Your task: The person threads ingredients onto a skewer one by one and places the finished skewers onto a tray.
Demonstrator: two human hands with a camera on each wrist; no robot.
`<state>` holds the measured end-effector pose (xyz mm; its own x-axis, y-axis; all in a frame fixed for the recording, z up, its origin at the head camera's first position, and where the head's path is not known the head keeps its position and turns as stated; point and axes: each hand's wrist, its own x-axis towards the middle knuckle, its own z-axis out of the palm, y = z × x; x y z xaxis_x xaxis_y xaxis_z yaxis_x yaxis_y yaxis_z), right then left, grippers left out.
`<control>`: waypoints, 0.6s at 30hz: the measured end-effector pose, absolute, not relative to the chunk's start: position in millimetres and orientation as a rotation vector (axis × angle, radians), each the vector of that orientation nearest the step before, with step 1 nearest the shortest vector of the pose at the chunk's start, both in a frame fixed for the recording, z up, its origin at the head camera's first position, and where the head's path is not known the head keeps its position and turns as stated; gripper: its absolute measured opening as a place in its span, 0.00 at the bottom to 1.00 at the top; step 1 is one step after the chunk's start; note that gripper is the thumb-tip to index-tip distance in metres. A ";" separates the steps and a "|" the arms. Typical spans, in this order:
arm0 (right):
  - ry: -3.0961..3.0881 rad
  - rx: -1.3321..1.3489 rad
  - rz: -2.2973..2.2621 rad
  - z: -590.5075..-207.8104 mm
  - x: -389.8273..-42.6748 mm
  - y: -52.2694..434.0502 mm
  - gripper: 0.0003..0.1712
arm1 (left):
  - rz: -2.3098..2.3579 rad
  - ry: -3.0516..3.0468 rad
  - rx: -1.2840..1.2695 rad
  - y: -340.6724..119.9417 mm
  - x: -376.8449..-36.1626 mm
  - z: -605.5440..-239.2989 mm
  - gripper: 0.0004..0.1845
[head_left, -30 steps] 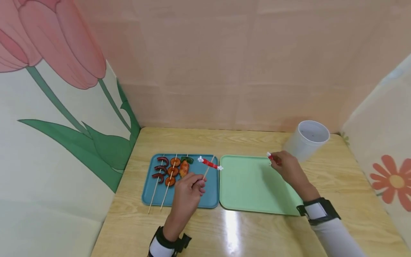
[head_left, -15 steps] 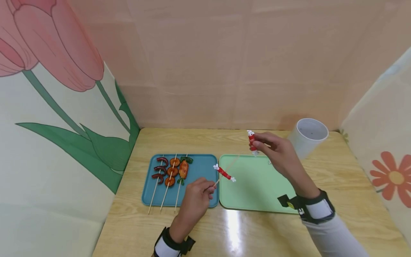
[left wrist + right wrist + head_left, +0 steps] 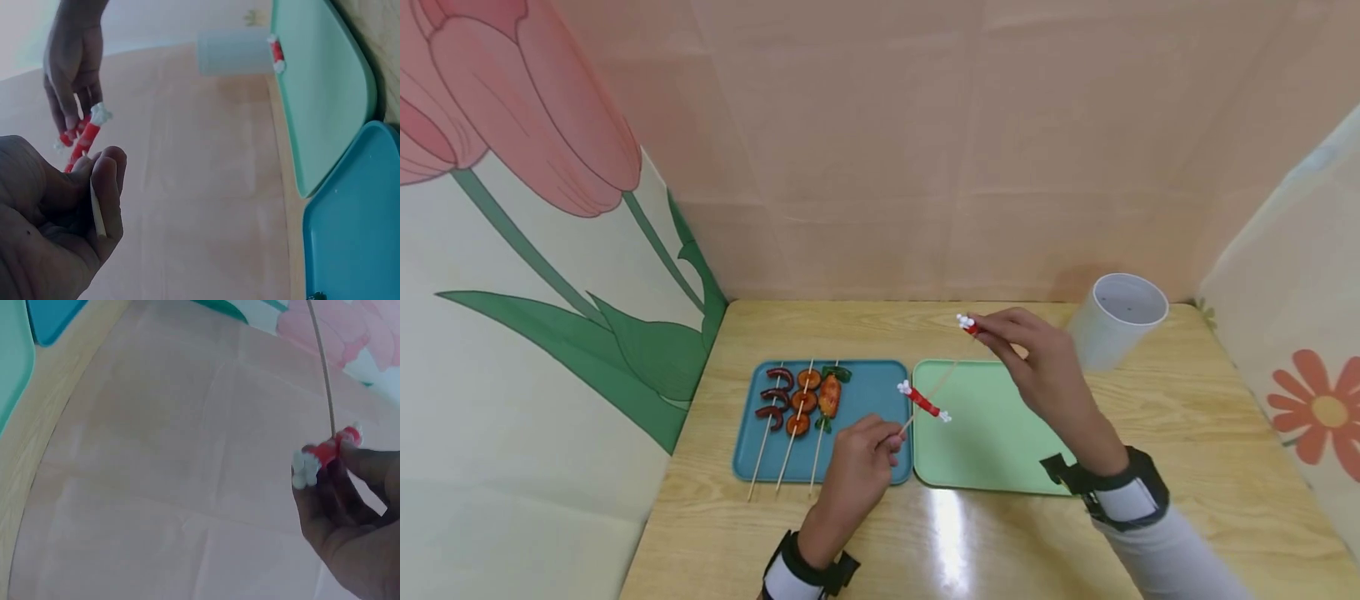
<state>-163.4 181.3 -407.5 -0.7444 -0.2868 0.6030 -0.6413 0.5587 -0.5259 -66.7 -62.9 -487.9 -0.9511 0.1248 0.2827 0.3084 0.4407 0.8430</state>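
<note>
My left hand (image 3: 859, 460) grips the lower part of a thin wooden skewer (image 3: 942, 382), which slants up to the right over the green tray. Threaded on it is a red toy meat piece with white bone-like ends (image 3: 923, 402). A second such toy meat piece (image 3: 326, 452) is pinched between the thumb and fingers of my right hand (image 3: 1045, 367); the skewer's far tip meets its red middle in the right wrist view. A third red-and-white piece (image 3: 277, 54) lies on the green tray in the left wrist view, hidden behind my right hand in the head view.
On the blue tray (image 3: 880, 383) lie skewers of curved sausages (image 3: 775, 396), round brown slices (image 3: 803, 401) and a wing-like piece with green bits (image 3: 829, 396). The green tray (image 3: 1000, 450) adjoins it. Behind its right end stands a white cup (image 3: 1093, 342).
The right hand has come up and left from the green tray's far right with the toy meat piece, to the skewer's tip. The left hand has moved the skewer right, off the blue tray.
</note>
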 end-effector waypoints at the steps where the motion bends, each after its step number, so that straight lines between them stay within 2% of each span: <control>1: -2.327 0.738 1.010 -408.0 -162.0 178.8 0.23 | -1.521 -2.506 -0.377 -62.7 -66.8 -487.6 0.08; 9: -2.300 0.606 1.019 -412.3 -150.2 162.5 0.24 | -1.498 -2.465 -0.344 -61.5 -67.8 -486.9 0.10; 18: -2.273 0.538 0.950 -424.0 -143.2 149.8 0.25 | -1.179 -2.443 -0.345 -63.3 -68.3 -490.8 0.13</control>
<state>-143.2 149.8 -424.0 -0.7312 -0.1304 0.6695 -0.5679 0.6601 -0.4917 -68.3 -63.3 -490.8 -0.8879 0.0453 0.4578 0.3866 0.6130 0.6891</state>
